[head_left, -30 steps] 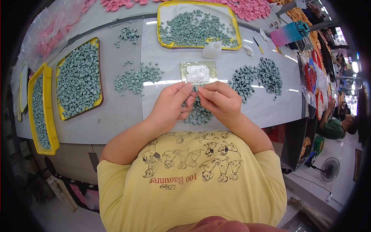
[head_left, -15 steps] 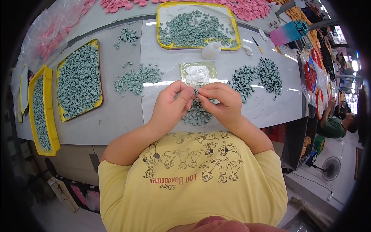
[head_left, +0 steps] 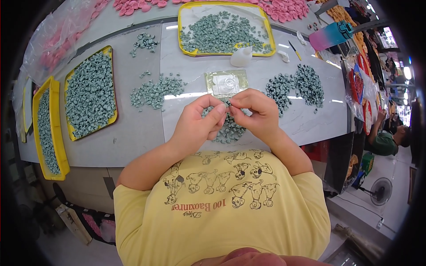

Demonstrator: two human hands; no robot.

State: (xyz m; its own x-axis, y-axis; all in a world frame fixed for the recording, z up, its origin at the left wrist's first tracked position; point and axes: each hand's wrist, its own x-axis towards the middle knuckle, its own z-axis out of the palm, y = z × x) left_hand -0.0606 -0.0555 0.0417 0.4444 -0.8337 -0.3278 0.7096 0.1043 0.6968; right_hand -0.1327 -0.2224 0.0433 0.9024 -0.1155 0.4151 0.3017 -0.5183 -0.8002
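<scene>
My left hand (head_left: 196, 122) and my right hand (head_left: 258, 114) meet over the table, thumbs and forefingers pinched close together. A small green piece (head_left: 228, 103) shows between the fingertips, largely covered by them. Beneath the hands lies a pile of small green pieces (head_left: 230, 131), partly hidden by the fingers. Just beyond the fingertips is a greenish square pad (head_left: 208, 82) with white paper and a clear round dish (head_left: 230, 83) on top. A white squeeze bottle (head_left: 241, 56) stands behind it.
Green pieces fill the yellow trays at the back (head_left: 179, 35), left (head_left: 114, 106) and far left (head_left: 57, 133). Loose piles lie left (head_left: 159, 91) and right (head_left: 308, 86). A yellow-handled tool (head_left: 295, 51) and pink-blue bottle (head_left: 330, 37) are back right. A co-worker (head_left: 384, 144) is far right.
My right hand has shifted slightly right and its fingers are drawn in closer. My left hand stays nearly in place. The whole view has moved a little.
</scene>
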